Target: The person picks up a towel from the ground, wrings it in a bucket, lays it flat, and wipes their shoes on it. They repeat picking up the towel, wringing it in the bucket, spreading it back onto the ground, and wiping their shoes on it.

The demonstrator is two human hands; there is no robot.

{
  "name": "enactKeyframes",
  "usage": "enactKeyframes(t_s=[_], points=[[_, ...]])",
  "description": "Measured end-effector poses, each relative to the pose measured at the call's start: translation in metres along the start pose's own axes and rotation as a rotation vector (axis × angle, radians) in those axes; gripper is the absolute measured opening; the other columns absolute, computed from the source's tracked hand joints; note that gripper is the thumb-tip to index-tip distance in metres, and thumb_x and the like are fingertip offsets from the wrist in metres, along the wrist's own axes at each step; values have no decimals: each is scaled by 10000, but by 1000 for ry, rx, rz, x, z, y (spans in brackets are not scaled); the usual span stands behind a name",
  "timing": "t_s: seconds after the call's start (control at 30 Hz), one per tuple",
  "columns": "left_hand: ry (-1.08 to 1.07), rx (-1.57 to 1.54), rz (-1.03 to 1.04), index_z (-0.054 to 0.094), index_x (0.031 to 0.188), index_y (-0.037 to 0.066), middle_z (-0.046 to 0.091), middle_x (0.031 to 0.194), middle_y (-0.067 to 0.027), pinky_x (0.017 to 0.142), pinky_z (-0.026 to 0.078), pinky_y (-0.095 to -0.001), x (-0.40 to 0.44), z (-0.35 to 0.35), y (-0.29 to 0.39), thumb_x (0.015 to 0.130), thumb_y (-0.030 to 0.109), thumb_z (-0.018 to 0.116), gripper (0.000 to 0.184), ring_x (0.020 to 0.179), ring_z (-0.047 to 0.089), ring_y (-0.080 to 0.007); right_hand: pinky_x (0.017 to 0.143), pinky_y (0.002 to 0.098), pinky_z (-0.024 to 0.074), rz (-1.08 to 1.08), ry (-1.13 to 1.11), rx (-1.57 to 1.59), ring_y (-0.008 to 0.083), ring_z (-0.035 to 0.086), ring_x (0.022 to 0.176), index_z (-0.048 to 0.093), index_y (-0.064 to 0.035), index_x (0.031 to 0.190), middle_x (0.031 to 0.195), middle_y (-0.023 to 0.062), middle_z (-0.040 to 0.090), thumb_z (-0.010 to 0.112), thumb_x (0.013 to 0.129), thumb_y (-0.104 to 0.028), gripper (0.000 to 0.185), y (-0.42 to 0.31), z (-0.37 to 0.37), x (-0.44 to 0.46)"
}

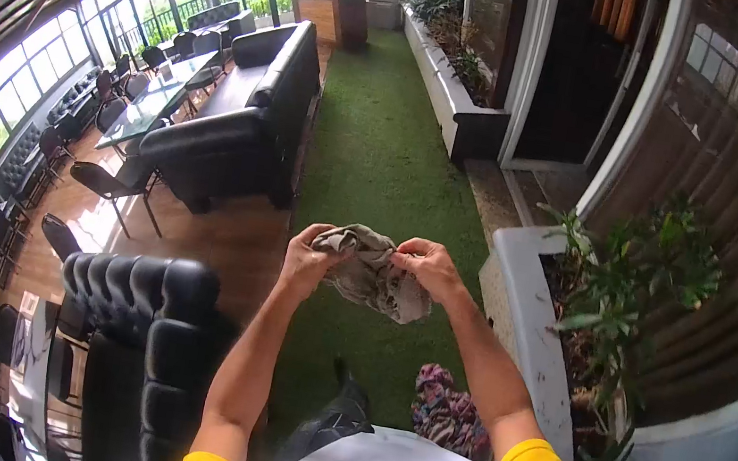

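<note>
A crumpled grey-beige cloth (381,280) hangs in the air between my two hands, above the green carpet. My left hand (307,260) is closed on the cloth's left end. At the upper right of the cloth, my right hand (430,266) pinches its edge between thumb and fingers. The cloth sags below the grip in loose folds, with a frayed-looking patch at its lower right. Below my right forearm lies a bundle of multicoloured, knotted fabric (452,410), partly hidden by my body.
Green turf-like carpet (366,125) runs ahead as a walkway. To the left stand black sofas (241,126), chairs (118,188) and a glass table (160,99) on wooden flooring. White-edged planters (532,322) with leafy plants line the right side, near a doorway (573,80). A wooden counter (330,13) stands at the far end.
</note>
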State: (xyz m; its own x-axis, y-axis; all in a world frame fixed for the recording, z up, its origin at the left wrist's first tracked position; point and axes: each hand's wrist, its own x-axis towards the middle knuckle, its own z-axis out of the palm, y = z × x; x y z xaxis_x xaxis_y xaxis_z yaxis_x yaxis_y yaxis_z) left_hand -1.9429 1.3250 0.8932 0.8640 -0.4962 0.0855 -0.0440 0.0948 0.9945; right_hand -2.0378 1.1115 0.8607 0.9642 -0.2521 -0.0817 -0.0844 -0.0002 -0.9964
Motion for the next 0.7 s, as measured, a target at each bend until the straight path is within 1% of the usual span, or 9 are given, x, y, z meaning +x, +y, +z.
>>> enactKeyframes(t_s=[0.13,0.2,0.3,0.37,0.43,0.47,0.57,0.63,0.7], points=[[15,-70,49,610,961,-2,638,865,-41,700,491,-258,124,-23,-25,707,57,749,295,787,592,-110,626,281,449,-126,56,-2,100,548,692,661,-39,833,737,21,629,673,800,-142,109,-3,-15,125],[16,-123,90,614,951,-4,639,864,-39,680,488,-252,177,-34,-29,712,50,742,277,767,589,-102,625,278,450,-157,77,-154,101,547,695,659,-32,832,744,29,631,670,802,-148,121,-16,-21,177],[-14,-156,68,616,945,-5,638,862,-38,667,485,-244,261,-50,-26,717,49,737,263,757,585,-96,591,278,433,-194,130,-303,101,523,671,633,-23,815,727,28,603,640,813,-153,130,-37,-28,269],[-3,-25,-4,622,933,-12,635,845,-37,642,460,-229,316,-64,-31,703,48,735,263,735,566,-87,581,277,421,-161,172,-362,102,507,657,617,-22,815,715,24,583,625,817,-154,132,-56,-27,318],[-15,128,-47,626,941,-12,634,836,-38,639,451,-238,371,-82,-60,691,63,732,281,721,559,-84,590,262,403,-105,121,-291,90,490,661,592,-18,864,718,8,562,609,819,-160,150,-61,-31,363],[-36,24,-38,623,967,-7,633,829,-37,644,452,-252,395,-87,-72,679,77,731,319,715,560,-84,594,258,402,-70,97,-211,86,490,668,591,-18,880,723,3,560,608,821,-165,159,-57,-35,385],[-59,0,-33,617,995,2,632,832,-24,633,455,-228,456,-98,-59,666,41,726,349,727,567,-83,597,251,394,28,-79,-81,83,493,689,598,-18,951,745,-4,563,643,799,-218,254,-52,-43,454],[-62,90,-8,622,992,5,635,845,-20,658,468,-222,496,-106,-46,649,13,727,359,751,574,-83,595,247,388,89,-229,-33,83,495,704,608,-18,1005,762,-8,567,678,776,-266,344,-50,-48,498],[-39,201,8,628,1001,8,648,877,-34,705,478,-229,542,-118,-52,625,-25,726,390,793,583,-91,571,249,351,79,-372,-262,87,486,685,660,-53,926,758,-22,569,712,718,-314,337,-47,-54,551]])
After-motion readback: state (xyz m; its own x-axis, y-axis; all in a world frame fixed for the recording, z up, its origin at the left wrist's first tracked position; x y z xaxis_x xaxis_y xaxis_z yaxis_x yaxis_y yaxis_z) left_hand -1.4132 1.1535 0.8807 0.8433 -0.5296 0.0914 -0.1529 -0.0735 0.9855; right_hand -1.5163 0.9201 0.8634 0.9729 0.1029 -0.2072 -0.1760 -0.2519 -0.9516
